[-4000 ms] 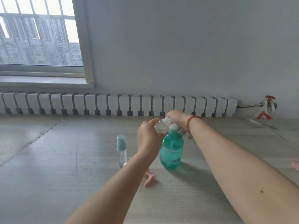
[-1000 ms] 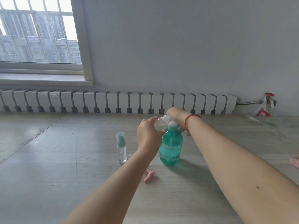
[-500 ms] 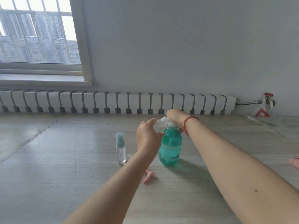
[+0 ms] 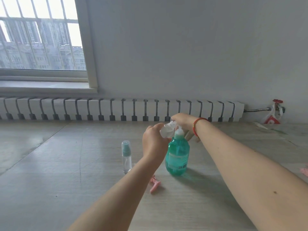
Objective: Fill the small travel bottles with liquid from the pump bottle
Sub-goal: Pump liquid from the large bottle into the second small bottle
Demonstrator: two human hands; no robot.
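A teal pump bottle (image 4: 177,157) stands upright on the wooden floor. My left hand (image 4: 153,144) grips a small clear travel bottle (image 4: 167,130), tilted with its mouth up against the pump's spout. My right hand (image 4: 182,120) rests on top of the white pump head (image 4: 179,130), palm down; a red band circles that wrist. A second small travel bottle (image 4: 126,156), clear with a teal spray cap, stands upright to the left of my left hand, apart from it.
A pink plastic piece (image 4: 155,184) lies on the floor in front of the pump bottle. Another pink object (image 4: 304,170) shows at the right edge. A long white radiator (image 4: 121,109) runs along the wall, with a red valve (image 4: 277,101) at its right end.
My right hand has risen a little and the pump's white neck now shows more. My left hand still holds the small bottle at the spout.
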